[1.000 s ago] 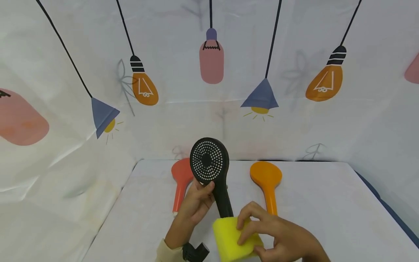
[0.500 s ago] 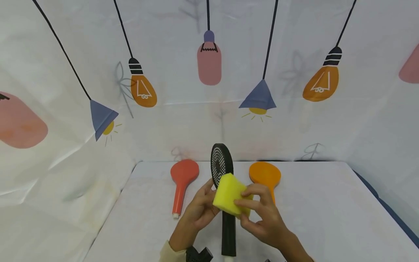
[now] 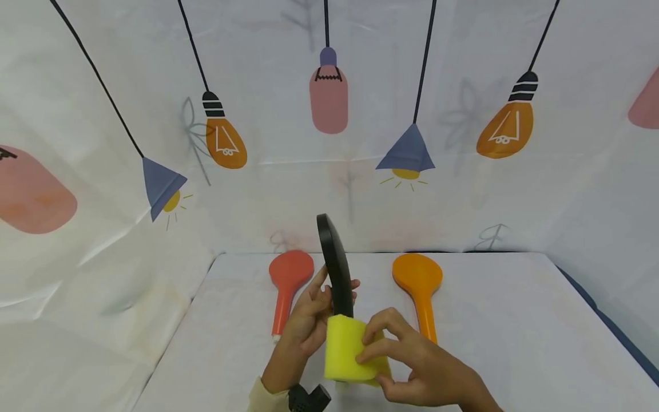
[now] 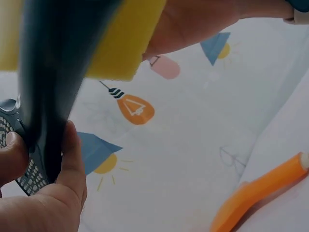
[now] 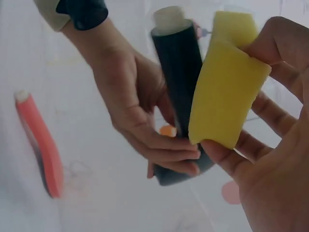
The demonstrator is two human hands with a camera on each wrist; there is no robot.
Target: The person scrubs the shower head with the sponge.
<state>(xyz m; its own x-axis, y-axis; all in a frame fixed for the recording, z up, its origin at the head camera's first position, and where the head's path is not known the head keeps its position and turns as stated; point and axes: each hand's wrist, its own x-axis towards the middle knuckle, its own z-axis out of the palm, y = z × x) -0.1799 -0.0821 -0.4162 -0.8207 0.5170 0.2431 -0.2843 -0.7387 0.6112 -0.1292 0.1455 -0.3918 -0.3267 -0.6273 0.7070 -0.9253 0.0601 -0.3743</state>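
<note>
The black shower head (image 3: 336, 263) stands raised over the counter (image 3: 494, 337), edge-on to the head view, its long axis nearly upright with the handle downward. The yellow sponge (image 3: 344, 349) covers the handle's near side; whether the two touch cannot be told. The left hand (image 3: 308, 323), nearer the round head, grips the neck from the left, its fingers curled around it. The right hand (image 3: 419, 366), nearer the handle, is angled in from the right, fingers pinching the sponge. A red shower head (image 3: 292, 272) and an orange shower head (image 3: 418, 272) lie beyond
</note>
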